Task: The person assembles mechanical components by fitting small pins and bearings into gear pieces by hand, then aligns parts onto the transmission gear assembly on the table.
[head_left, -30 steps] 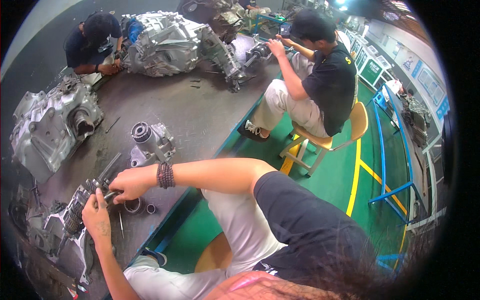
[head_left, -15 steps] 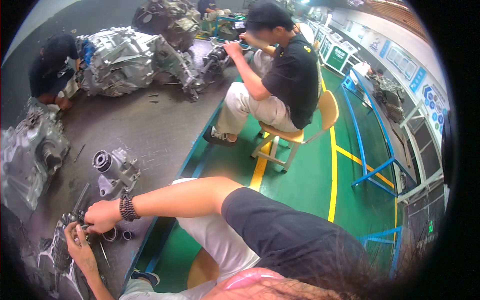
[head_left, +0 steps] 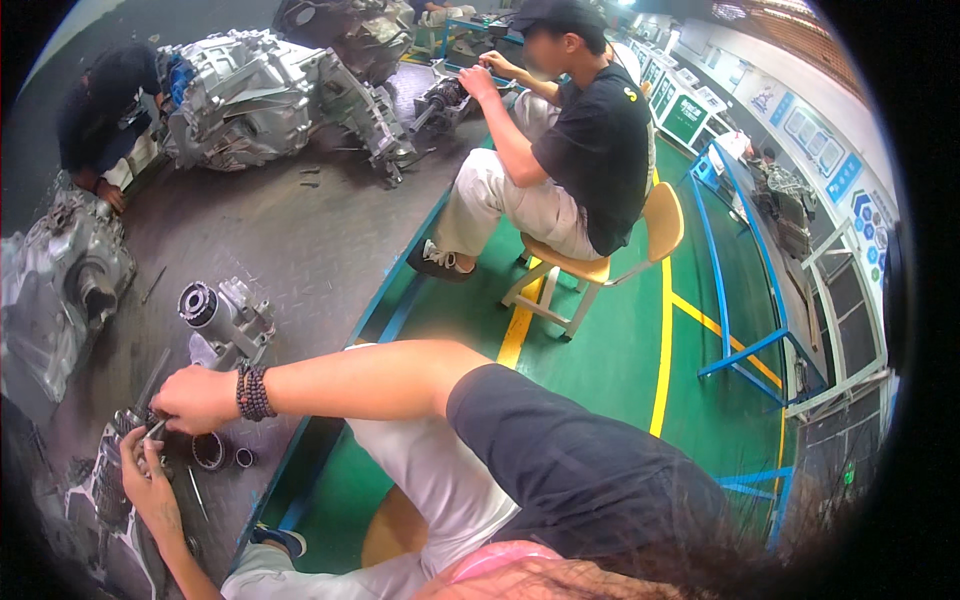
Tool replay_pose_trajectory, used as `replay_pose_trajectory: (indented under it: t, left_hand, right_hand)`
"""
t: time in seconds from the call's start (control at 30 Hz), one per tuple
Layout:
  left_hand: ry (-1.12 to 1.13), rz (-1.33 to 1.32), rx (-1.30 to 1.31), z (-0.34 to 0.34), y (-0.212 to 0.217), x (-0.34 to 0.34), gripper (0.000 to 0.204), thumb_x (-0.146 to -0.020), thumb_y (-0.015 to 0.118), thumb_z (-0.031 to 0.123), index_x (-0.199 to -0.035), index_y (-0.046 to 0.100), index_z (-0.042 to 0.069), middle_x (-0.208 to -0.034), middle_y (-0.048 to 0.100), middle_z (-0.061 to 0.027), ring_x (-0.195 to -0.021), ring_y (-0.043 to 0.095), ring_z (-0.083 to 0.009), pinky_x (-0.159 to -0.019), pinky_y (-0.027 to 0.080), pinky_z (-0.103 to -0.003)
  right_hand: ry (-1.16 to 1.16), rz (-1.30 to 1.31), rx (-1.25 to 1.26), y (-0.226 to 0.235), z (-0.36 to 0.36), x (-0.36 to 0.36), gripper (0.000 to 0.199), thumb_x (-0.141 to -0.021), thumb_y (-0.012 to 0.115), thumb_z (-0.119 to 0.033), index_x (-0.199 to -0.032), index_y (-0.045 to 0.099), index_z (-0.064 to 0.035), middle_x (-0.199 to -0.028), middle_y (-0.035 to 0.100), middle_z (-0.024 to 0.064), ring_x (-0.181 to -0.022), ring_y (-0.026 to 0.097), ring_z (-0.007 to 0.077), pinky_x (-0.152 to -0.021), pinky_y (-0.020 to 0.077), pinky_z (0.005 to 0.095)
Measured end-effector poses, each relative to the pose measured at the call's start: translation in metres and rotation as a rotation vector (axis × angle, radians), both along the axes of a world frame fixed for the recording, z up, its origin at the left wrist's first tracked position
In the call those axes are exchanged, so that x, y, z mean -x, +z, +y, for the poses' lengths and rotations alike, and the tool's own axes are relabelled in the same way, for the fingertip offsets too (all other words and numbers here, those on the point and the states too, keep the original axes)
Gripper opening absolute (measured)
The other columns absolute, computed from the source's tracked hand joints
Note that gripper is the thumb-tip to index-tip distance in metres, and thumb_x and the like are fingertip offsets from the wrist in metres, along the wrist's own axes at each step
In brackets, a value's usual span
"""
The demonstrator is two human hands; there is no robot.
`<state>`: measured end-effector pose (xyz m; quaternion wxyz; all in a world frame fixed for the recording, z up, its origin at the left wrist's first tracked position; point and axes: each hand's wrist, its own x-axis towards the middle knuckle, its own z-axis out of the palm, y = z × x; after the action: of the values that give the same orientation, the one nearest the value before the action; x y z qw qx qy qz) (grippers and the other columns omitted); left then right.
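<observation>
My left hand (head_left: 148, 480) is at the lower left of the bench, its bent fingers closed on a geared metal assembly (head_left: 108, 465). Just above it my right hand (head_left: 200, 398), with a beaded bracelet at the wrist, is closed in a pinch. A small silver rod-like piece (head_left: 155, 429) shows between the fingertips of both hands; its far end is hidden. A longer metal bar (head_left: 154, 376) sticks out past my right knuckles. Beside my hands lie a dark ring (head_left: 209, 467), a smaller ring (head_left: 245, 458) and a thin metal rod (head_left: 197, 492).
A small housing with a round bearing (head_left: 198, 303) stands beyond my right wrist. Large gearbox casings (head_left: 245, 110) occupy the bench's far side and left edge (head_left: 60, 285). One co-worker (head_left: 590, 140) sits on a chair across from me; another (head_left: 105, 115) bends over the far left.
The view has shifted slightly, so the bench things sit a little higher and further left. My right hand has tilted a little over the assembly. Both hands stay together there.
</observation>
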<state>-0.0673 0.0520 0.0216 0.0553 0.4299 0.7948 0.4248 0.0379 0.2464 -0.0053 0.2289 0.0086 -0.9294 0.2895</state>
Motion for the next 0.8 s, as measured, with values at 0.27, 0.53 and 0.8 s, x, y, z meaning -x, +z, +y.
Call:
replay_pose_trajectory:
  t: [0.27,0.53,0.8]
  left_hand:
    - [-0.045,0.361,0.245,-0.01,-0.013,-0.001,0.016,-0.091,0.072,0.008,-0.103,0.065,0.001,-0.089,0.065,-0.0135,-0.078,0.063,-0.0285,-0.078,0.051,-0.039]
    - [-0.022,0.38,0.482,-0.01,-0.017,-0.007,0.017,-0.083,0.077,0.005,-0.094,0.065,0.001,-0.088,0.068,-0.0165,-0.085,0.066,-0.0368,-0.076,0.051,-0.045]
    - [-0.02,0.345,0.585,-0.02,-0.025,-0.005,0.017,-0.081,0.079,0.008,-0.089,0.065,0.002,-0.084,0.07,-0.0154,-0.083,0.068,-0.0368,-0.074,0.052,-0.045]
  right_hand:
    - [0.064,-0.066,-0.183,-0.014,0.006,0.008,0.02,-0.079,0.075,-0.018,-0.093,0.073,-0.0046,-0.092,0.072,0.017,-0.093,0.071,0.0379,-0.078,0.0569,0.0489]
    - [0.133,-0.126,-0.136,-0.044,0.013,0.025,0.019,-0.076,0.074,-0.013,-0.093,0.073,-0.0037,-0.094,0.072,0.0191,-0.092,0.071,0.0399,-0.08,0.0573,0.0488]
    - [0.334,-0.009,0.399,0.074,0.054,-0.028,0.032,-0.094,0.069,-0.028,-0.115,0.075,-0.0038,-0.107,0.077,0.0114,-0.092,0.074,0.0241,-0.083,0.0586,0.0398]
